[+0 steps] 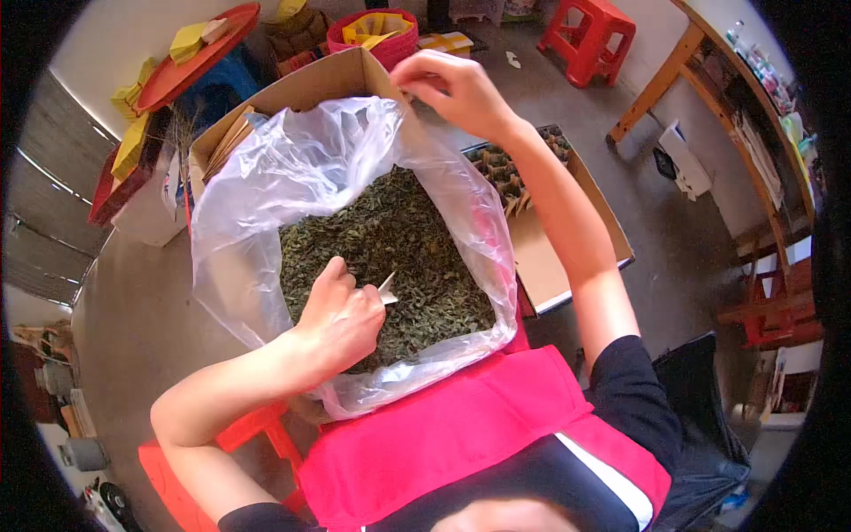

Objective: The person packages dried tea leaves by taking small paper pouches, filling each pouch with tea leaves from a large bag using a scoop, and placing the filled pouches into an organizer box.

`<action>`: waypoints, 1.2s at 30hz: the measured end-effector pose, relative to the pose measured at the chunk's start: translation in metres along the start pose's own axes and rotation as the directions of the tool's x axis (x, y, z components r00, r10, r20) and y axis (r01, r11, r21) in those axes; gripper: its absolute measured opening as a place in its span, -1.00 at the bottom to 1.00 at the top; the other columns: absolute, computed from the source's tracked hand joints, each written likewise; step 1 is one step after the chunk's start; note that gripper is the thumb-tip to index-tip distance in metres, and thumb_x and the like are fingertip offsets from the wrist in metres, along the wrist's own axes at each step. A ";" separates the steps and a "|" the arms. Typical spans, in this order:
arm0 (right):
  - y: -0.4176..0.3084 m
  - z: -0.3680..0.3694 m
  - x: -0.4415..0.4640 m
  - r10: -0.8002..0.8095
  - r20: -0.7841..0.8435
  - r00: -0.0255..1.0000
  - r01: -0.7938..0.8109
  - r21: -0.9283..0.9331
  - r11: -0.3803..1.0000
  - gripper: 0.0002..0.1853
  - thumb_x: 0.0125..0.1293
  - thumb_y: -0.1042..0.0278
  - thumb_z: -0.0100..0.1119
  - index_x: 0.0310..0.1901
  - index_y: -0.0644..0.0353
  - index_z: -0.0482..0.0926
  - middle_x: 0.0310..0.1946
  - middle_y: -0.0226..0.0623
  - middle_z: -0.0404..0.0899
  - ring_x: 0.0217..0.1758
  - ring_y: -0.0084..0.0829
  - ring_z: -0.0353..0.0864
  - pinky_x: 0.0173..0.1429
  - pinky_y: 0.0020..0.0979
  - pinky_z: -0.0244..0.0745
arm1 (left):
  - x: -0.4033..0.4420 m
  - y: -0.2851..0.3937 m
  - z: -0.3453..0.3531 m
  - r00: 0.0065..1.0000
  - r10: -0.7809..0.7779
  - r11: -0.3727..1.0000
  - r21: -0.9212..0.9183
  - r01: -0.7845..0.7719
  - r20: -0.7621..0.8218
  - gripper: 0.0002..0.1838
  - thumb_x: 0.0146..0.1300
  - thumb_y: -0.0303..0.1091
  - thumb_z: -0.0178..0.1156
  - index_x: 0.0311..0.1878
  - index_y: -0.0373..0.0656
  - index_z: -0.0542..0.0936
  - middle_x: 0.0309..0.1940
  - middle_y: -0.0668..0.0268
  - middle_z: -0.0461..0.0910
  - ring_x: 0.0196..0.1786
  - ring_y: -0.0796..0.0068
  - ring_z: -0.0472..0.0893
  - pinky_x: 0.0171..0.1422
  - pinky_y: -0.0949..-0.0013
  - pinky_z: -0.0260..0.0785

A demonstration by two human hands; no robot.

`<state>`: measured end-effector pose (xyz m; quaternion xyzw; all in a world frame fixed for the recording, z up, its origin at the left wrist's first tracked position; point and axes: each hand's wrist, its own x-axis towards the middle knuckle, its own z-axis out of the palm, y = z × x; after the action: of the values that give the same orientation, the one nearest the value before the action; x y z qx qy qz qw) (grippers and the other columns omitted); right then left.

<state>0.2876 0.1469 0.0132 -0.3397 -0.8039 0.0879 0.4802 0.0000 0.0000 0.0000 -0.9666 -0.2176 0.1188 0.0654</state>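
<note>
Over a clear plastic bag point(238, 238) of dried green leaves point(425, 266), my left hand point(341, 310) is closed around a small white pointed piece point(387, 288); its kind is mostly hidden by the fingers. The bag lines an open cardboard box point(332, 78), and its edges fold outward over the sides. My right hand point(461, 93) is raised at the box's far right corner, fingers curled and pressed together. Whatever those fingertips hold, if anything, cannot be made out.
To the right lies a shallow carton point(554, 266) with rows of small brown pieces point(501, 177). A red stool point(587, 40), a pink basket point(372, 35) and a tilted red tray point(199, 58) with yellow packets stand beyond. A wooden table point(683, 66) is at right.
</note>
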 end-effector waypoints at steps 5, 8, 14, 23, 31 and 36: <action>0.003 0.016 0.049 -0.040 0.398 0.916 0.098 -0.128 0.987 -0.82 0.28 0.48 0.23 -0.09 0.26 0.65 -0.17 -0.18 0.73 -0.04 -0.18 0.73 0.06 -0.31 0.59 | 0.012 0.007 0.007 0.985 0.003 0.994 -0.106 -0.022 -0.172 -0.85 0.13 -0.37 0.21 -0.52 -0.18 0.56 -0.67 0.23 0.54 -0.48 0.24 0.59 0.03 0.19 0.28; 0.026 0.049 0.068 -0.227 0.512 0.828 0.332 -0.123 0.935 -0.73 0.18 0.37 0.26 -0.07 0.20 0.64 -0.15 -0.08 0.72 -0.03 0.05 0.69 0.04 -0.08 0.58 | 0.029 0.008 0.019 0.988 0.028 0.987 -0.152 -0.051 -0.154 -0.87 0.02 -0.38 0.20 -0.59 -0.15 0.57 -0.65 0.19 0.55 -0.51 0.23 0.57 0.02 0.15 0.25; 0.008 0.084 0.075 0.225 0.783 0.580 0.102 -0.344 0.933 -0.60 0.07 0.27 0.42 -0.04 0.20 0.68 -0.12 -0.06 0.73 0.02 0.09 0.70 0.07 -0.06 0.64 | 0.015 0.005 0.015 0.980 -0.013 0.990 -0.140 -0.015 -0.201 -0.75 0.20 -0.25 0.31 -0.51 -0.17 0.55 -0.69 0.20 0.55 -0.48 0.19 0.61 0.06 0.12 0.32; 0.019 0.080 0.077 0.161 0.722 0.673 0.163 -0.358 0.920 -0.70 0.15 0.15 0.33 -0.15 0.12 0.73 -0.14 0.00 0.73 -0.03 0.01 0.73 0.02 -0.05 0.62 | 0.012 0.004 0.010 0.980 0.002 0.993 -0.112 -0.025 -0.197 -0.73 0.22 -0.23 0.31 -0.49 -0.19 0.56 -0.66 0.20 0.57 -0.42 0.16 0.64 0.08 0.12 0.32; -0.007 0.042 0.085 0.090 0.205 0.975 -0.027 -0.292 0.956 -0.77 0.13 0.32 0.30 -0.15 0.07 0.75 -0.20 -0.10 0.76 -0.07 -0.05 0.75 0.03 -0.13 0.64 | 0.001 0.002 0.005 0.980 -0.022 0.995 -0.103 0.002 -0.196 -0.72 0.21 -0.22 0.33 -0.50 -0.19 0.57 -0.67 0.22 0.54 -0.43 0.19 0.62 0.07 0.15 0.29; -0.021 -0.010 0.069 0.122 -0.028 0.992 -0.122 0.016 0.992 -0.69 0.12 0.55 0.22 -0.07 0.14 0.73 -0.25 -0.22 0.74 -0.16 -0.39 0.74 0.02 -0.37 0.64 | -0.007 0.001 0.006 0.974 -0.032 0.995 -0.099 0.010 -0.226 -0.73 0.21 -0.22 0.33 -0.50 -0.18 0.58 -0.67 0.23 0.54 -0.44 0.21 0.61 0.05 0.16 0.29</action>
<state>0.2650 0.1727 0.0769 -0.3862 -0.7739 0.1177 0.4879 -0.0077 -0.0037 -0.0049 -0.9735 -0.2243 -0.0039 0.0440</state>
